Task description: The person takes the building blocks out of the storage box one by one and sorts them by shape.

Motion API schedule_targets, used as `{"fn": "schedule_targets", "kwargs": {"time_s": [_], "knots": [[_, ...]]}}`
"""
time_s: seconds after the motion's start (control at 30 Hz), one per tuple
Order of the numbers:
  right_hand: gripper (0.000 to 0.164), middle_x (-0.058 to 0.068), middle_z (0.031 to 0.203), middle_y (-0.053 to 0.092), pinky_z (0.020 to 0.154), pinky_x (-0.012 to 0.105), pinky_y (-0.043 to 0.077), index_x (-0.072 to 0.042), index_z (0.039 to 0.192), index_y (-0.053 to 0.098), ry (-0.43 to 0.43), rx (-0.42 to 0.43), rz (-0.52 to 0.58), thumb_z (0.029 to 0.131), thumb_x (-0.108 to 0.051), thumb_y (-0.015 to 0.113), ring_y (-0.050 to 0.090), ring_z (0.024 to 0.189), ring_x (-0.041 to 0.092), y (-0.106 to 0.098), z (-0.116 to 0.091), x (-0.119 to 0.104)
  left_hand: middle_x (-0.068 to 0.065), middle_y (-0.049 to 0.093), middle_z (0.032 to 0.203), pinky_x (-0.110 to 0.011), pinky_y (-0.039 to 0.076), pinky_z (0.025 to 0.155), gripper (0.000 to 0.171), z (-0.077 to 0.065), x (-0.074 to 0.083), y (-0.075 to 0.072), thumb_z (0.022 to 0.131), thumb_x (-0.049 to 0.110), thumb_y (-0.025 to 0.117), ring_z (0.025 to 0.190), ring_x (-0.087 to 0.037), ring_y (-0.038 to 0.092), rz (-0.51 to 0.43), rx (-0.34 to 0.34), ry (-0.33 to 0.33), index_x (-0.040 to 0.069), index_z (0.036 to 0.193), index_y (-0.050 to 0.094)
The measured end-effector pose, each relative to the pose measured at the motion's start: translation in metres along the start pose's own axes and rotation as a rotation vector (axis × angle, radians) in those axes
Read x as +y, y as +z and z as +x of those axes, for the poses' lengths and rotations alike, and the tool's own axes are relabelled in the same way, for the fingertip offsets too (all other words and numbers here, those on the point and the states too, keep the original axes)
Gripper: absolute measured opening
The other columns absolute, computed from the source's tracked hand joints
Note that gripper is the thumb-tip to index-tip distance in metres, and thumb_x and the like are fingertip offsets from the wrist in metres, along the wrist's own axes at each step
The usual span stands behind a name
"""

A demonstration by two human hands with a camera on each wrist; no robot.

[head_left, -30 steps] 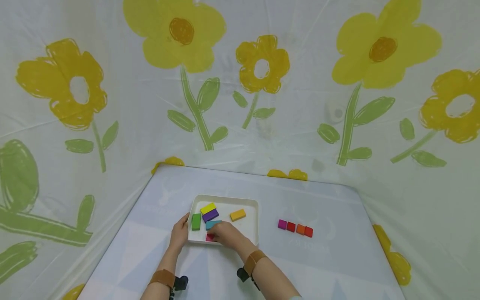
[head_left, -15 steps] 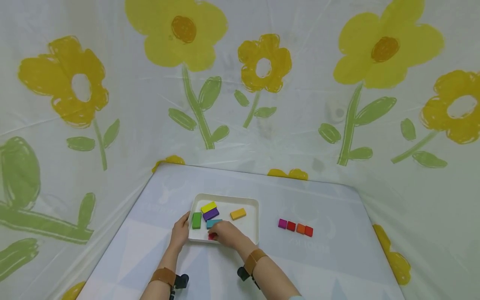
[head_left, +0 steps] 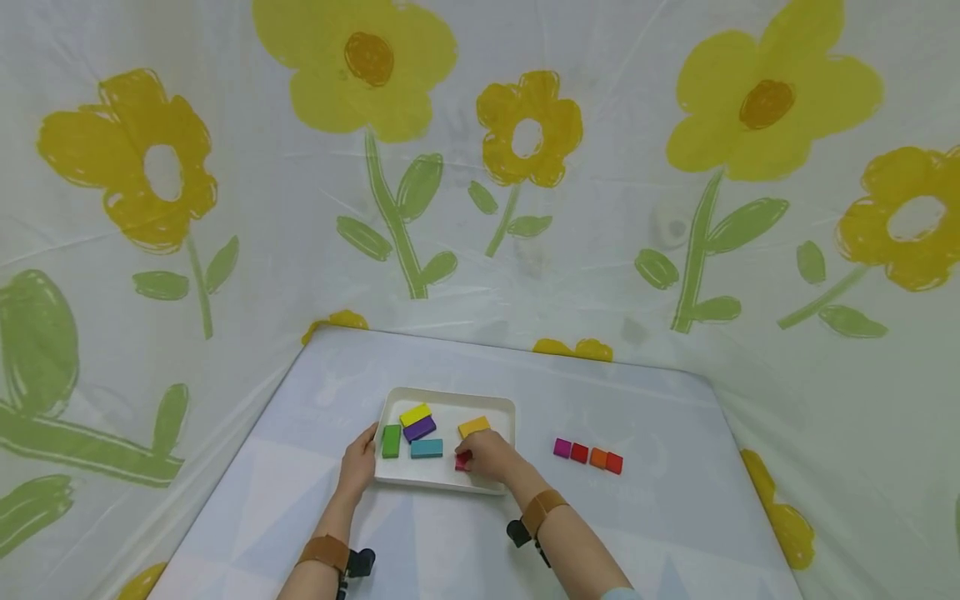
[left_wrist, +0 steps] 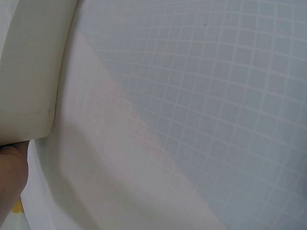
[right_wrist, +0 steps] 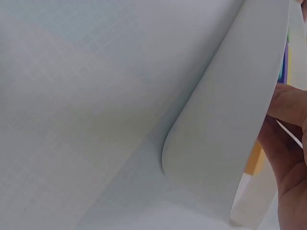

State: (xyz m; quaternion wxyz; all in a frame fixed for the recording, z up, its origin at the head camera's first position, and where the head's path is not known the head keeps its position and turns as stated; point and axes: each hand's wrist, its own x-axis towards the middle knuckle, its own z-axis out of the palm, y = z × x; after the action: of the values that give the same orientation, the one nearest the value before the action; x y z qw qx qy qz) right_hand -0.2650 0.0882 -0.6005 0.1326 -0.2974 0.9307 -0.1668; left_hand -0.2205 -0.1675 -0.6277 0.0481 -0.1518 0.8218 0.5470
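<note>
In the head view my left hand (head_left: 356,463) holds the left side of the white tray (head_left: 442,484). The left wrist view catches part of this hand (left_wrist: 12,172) against the tray's corner (left_wrist: 29,72). My right hand (head_left: 492,457) reaches into the tray and pinches a pinkish-red block (head_left: 462,462), partly covered by the fingers. Just beyond those fingers lies an orange-yellow block (head_left: 473,427). A blue block (head_left: 427,449), a purple block (head_left: 419,428), a yellow block (head_left: 415,414) and a green block (head_left: 392,442) lie in the tray's left half.
Right of the tray, a short row on the table (head_left: 660,517) holds a magenta block (head_left: 562,448), a dark red block (head_left: 580,452), an orange block (head_left: 597,457) and a red block (head_left: 614,463). A flowered cloth (head_left: 600,250) hangs behind the table.
My right hand has slid the pinkish-red block rightward from the tray's front left, uncovering the blue block. The left hand stays at the tray's left side.
</note>
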Motion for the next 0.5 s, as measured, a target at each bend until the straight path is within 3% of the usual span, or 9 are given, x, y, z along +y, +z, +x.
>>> {"fn": "schedule_targets", "kwargs": {"time_s": [0.13,0.37,0.5], "knots": [[0.027,-0.003,0.104,0.077,0.087,0.023,0.058,-0.012,0.111,0.076,-0.006,0.014,0.019,0.084,-0.012,0.077,0.061,0.086,0.004,0.0,-0.001,0.007,-0.026,0.028,0.16,-0.06,0.022,0.124,0.049,0.0,-0.001,0.0,0.106,0.008,0.027,0.149,-0.048,0.022,-0.004,0.001,-0.007,0.003,0.154,0.029],[0.033,-0.002,0.107,0.075,0.087,0.025,0.056,-0.014,0.118,0.073,0.091,0.019,0.122,0.085,-0.016,0.076,0.056,0.086,0.007,0.009,-0.005,0.01,-0.026,0.027,0.16,-0.06,0.021,0.124,0.049,0.001,-0.001,0.001,0.106,0.009,0.027,0.149,-0.048,0.021,-0.007,-0.006,-0.01,0.003,0.155,0.028],[0.032,-0.002,0.109,0.075,0.09,0.026,0.057,-0.014,0.118,0.073,0.084,0.036,0.121,0.086,-0.015,0.075,0.057,0.087,0.007,0.012,-0.005,0.008,-0.026,0.026,0.16,-0.06,0.021,0.124,0.049,0.001,0.0,0.001,0.107,0.009,0.027,0.149,-0.048,0.02,-0.005,-0.01,-0.012,0.003,0.155,0.028]]}}
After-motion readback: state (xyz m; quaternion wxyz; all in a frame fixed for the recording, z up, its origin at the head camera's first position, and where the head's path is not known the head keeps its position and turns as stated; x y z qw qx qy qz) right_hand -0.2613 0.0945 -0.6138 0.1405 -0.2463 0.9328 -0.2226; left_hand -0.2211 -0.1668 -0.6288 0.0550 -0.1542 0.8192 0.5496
